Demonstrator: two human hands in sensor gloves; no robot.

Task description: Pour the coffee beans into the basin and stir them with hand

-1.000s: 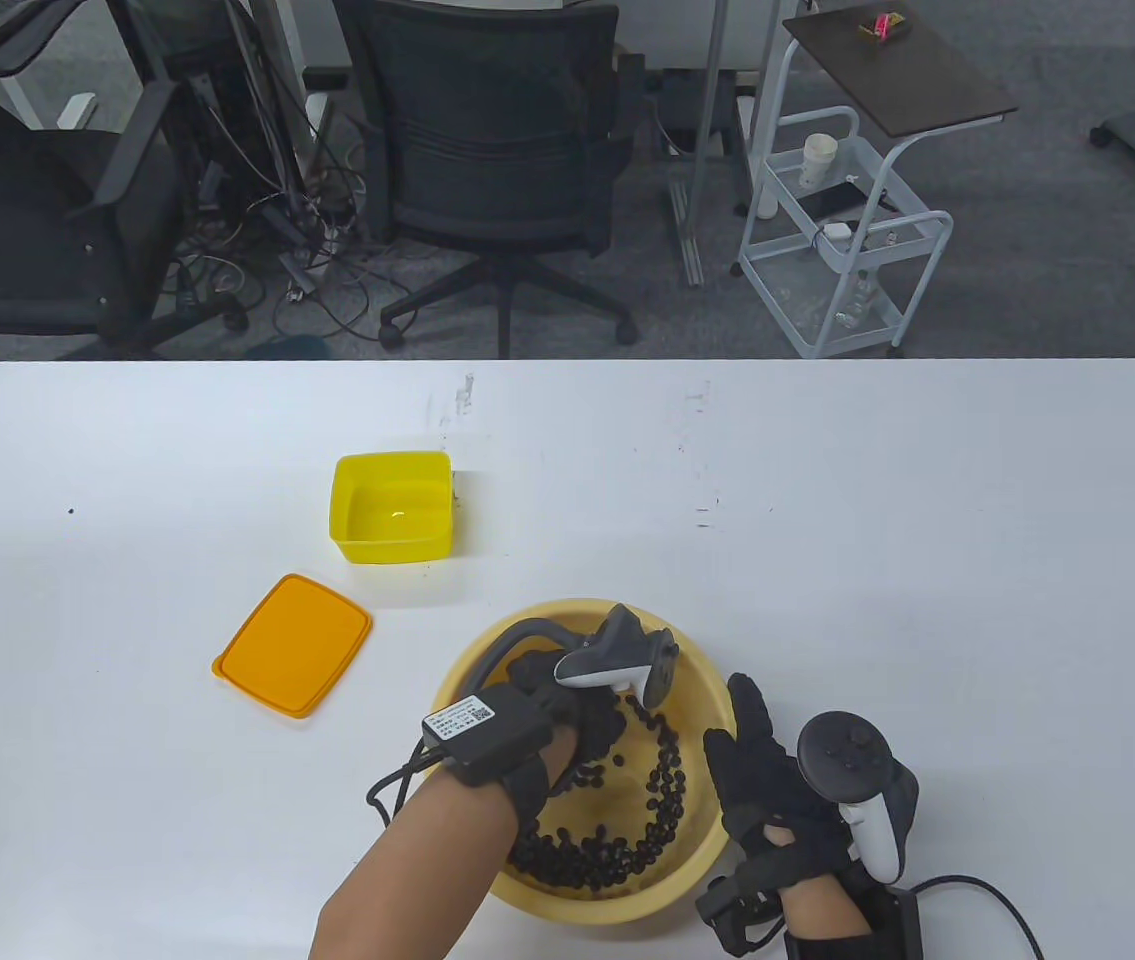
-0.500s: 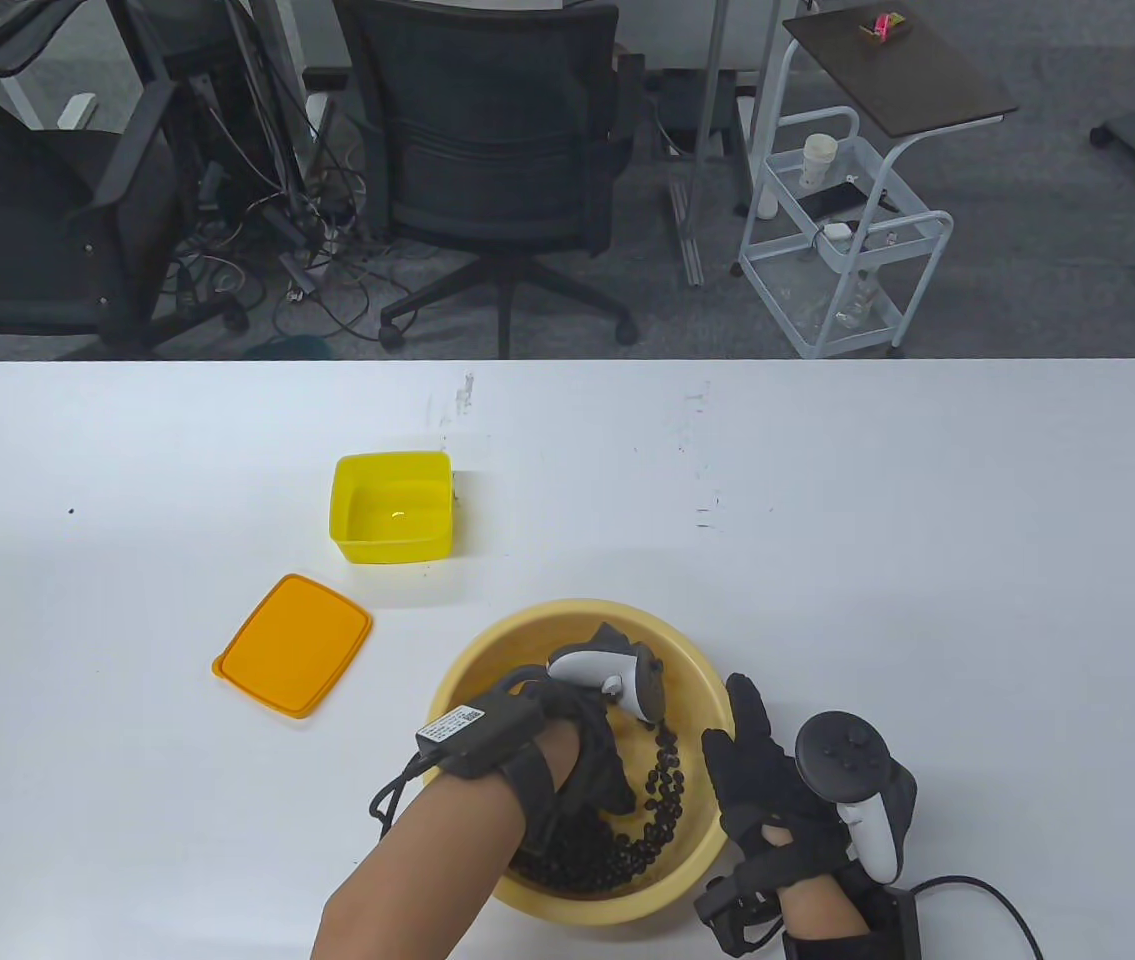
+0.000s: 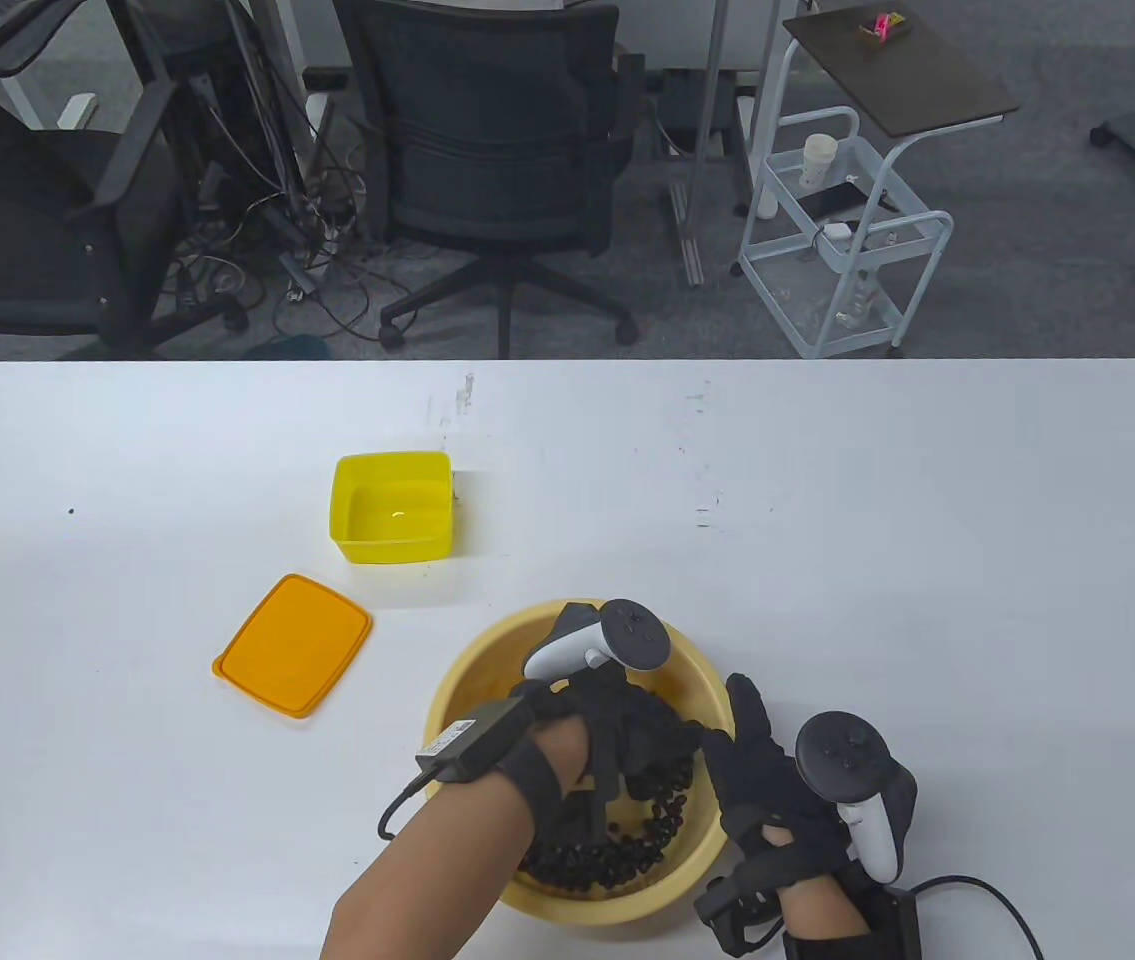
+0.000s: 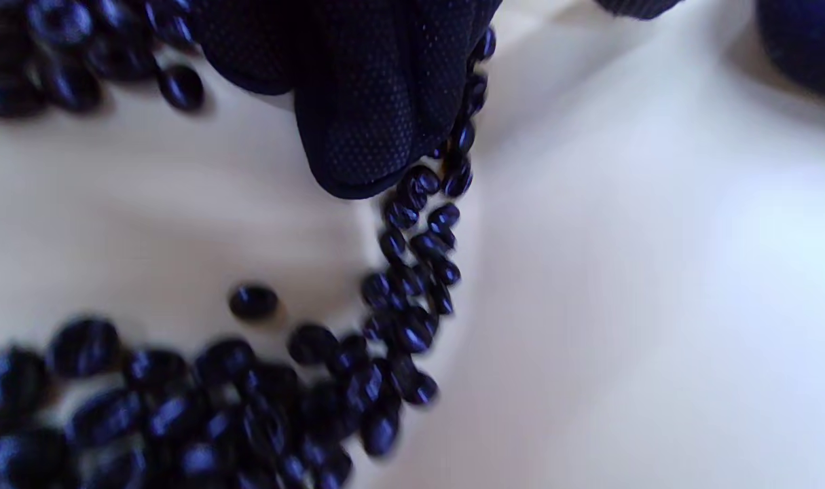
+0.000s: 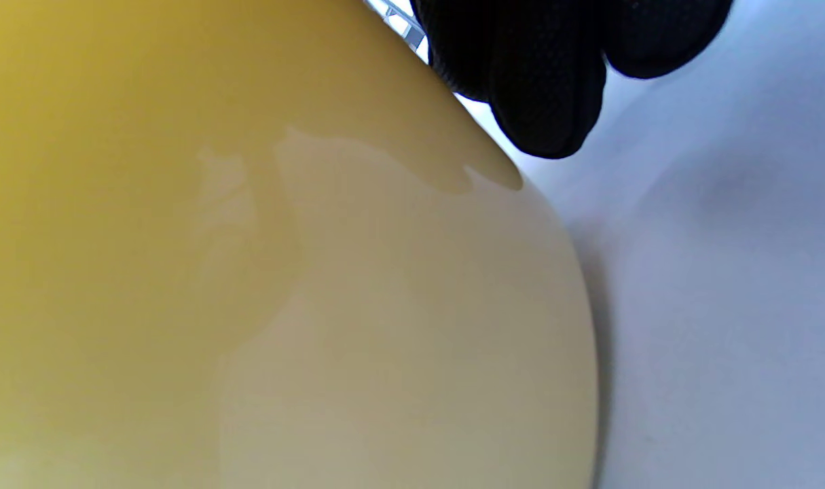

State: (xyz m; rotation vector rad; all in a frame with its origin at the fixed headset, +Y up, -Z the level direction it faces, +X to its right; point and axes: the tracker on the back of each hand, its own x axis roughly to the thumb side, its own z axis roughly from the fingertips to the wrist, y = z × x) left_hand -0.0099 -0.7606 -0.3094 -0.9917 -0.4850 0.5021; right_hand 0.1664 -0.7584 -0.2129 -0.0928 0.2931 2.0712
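The pale yellow round basin (image 3: pixel 475 652) sits near the table's front edge with dark coffee beans (image 3: pixel 617 852) lying along its near and right inner side. My left hand (image 3: pixel 652 742) is down inside the basin, its gloved fingers spread among the beans. In the left wrist view a fingertip (image 4: pixel 364 142) touches a curved line of beans (image 4: pixel 249 407) on the basin floor (image 4: pixel 622 272). My right hand (image 3: pixel 742 730) lies with straight fingers against the basin's right outer wall (image 5: pixel 249 272), where its fingertips (image 5: pixel 541 95) show.
An empty yellow box (image 3: pixel 392 507) stands behind the basin to the left, with its orange lid (image 3: pixel 293 644) flat on the table in front of it. Beyond the white table's far edge (image 3: pixel 567 362) are office chairs and a cart.
My left hand has swept from the basin's far left round towards its right side, pushing the beans along. The tracker on it has turned upwards. The right hand has stayed put.
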